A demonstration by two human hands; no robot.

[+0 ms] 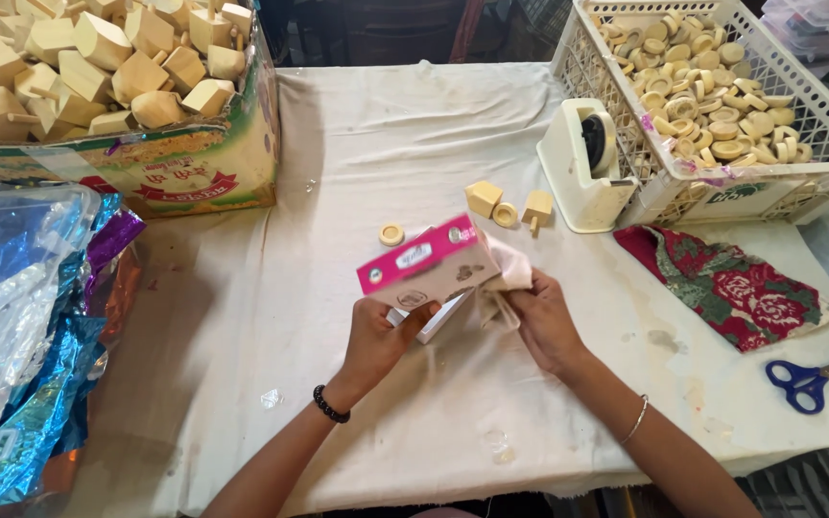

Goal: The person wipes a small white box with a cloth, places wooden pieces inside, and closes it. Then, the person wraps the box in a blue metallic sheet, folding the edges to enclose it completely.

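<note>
Head view, small pink-and-white carton (429, 267) at table centre, left hand (376, 338) at 7 o'clock of it clamped on its lower edge, right hand (541, 321) at 4 o'clock pinching pale tissue (509, 273) at its open end, wooden pieces (510, 206) at 1 o'clock, blue scissors (803, 381) far at 4 o'clock

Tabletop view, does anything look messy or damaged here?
The cloth covering the table is stained and wrinkled, with marks near the red floral rag. The cardboard box of wooden blocks looks worn. Nothing is spilled.
</note>
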